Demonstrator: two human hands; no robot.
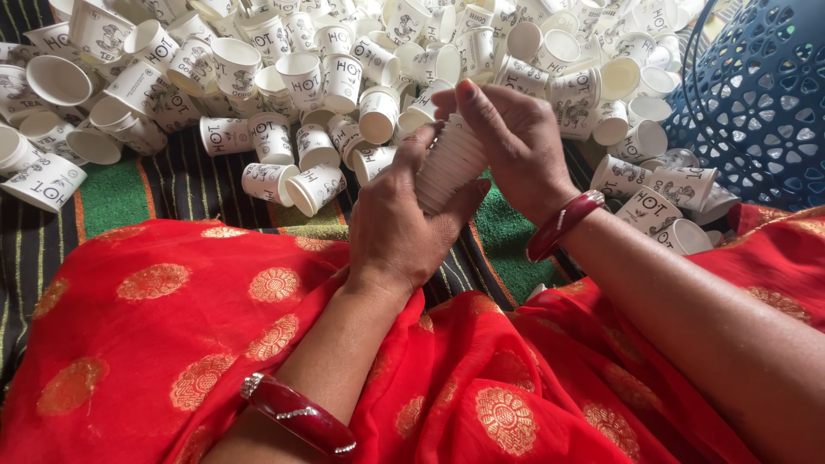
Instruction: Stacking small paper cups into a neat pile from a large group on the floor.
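Note:
A stack of nested white paper cups point(449, 163) lies slanted between both hands, at the middle of the view. My left hand point(397, 225) wraps around the stack's lower end from below. My right hand point(514, 142) covers the stack's upper end from the right, fingers curled over the top rim. Each wrist carries a dark red bangle. Beyond the hands, a big loose heap of white printed paper cups point(301, 77) spreads across the striped mat, some upright, some on their sides.
A blue plastic basket with a lattice wall point(765, 94) stands at the right, with several cups point(662, 202) lying against its base. Red cloth with gold flower motifs point(172, 335) covers my lap. The mat point(120, 193) is green and black striped.

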